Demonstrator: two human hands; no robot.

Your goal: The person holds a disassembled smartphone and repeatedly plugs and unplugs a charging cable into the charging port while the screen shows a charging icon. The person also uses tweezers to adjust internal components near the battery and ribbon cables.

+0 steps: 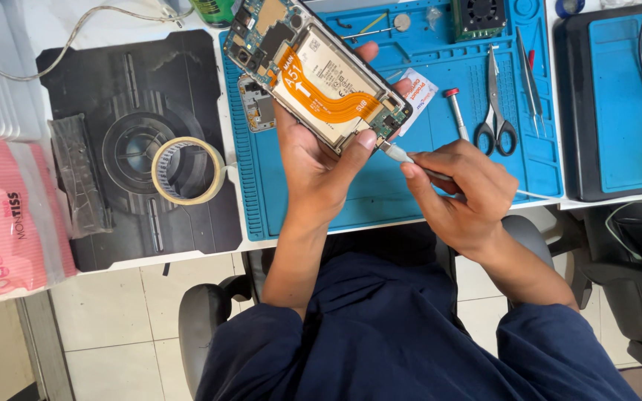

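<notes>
Opened phone in your left hand, cable plug in your right.

Your left hand [313,160] wraps the opened phone [317,70] from beneath, thumb pressed on its lower edge, fingertips curled over the far side, holding it above the blue mat [447,148]. Your right hand [458,189] pinches the white cable plug [397,154] between thumb and forefinger, its tip touching the phone's bottom port.

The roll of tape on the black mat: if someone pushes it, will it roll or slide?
The roll of tape lies flat on the black mat, so it would probably slide, not roll. Its hollow ring shape suggests it is light. Stood on edge, it would likely roll.
</notes>
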